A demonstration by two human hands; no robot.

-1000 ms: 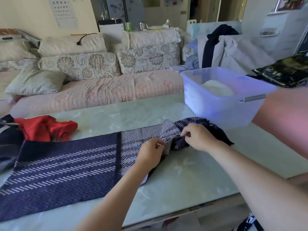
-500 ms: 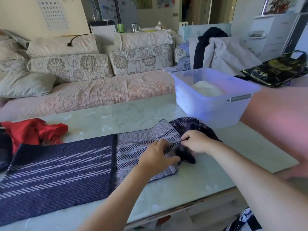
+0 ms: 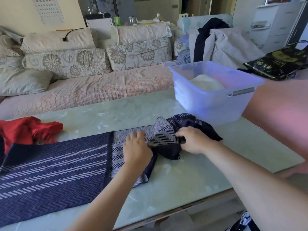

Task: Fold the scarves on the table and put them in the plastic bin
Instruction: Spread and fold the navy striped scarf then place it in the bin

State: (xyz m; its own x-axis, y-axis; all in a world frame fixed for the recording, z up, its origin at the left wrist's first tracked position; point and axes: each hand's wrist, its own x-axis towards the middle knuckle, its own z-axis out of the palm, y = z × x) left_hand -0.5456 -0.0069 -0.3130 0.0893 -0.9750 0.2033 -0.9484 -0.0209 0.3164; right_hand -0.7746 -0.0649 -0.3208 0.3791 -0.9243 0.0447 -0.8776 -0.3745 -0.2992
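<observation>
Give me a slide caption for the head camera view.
Left hand rests on, right hand pinches the navy herringbone scarf near the plastic bin.

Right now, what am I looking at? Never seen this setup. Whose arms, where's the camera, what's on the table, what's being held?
There is no machine here. A person wears a single wide-angle camera on the head, looking forward and down, so the two bare arms coming in from the bottom are their own.

On the table a long blue patterned scarf lies mostly flat, with its far end bunched up. A crumpled red scarf sits at the left edge. A clear plastic bin stands at the back right, with a white bundle inside. A sofa is behind the table.

The left hand rests on the blue scarf, holding it down. The right hand pinches the bunched end.
</observation>
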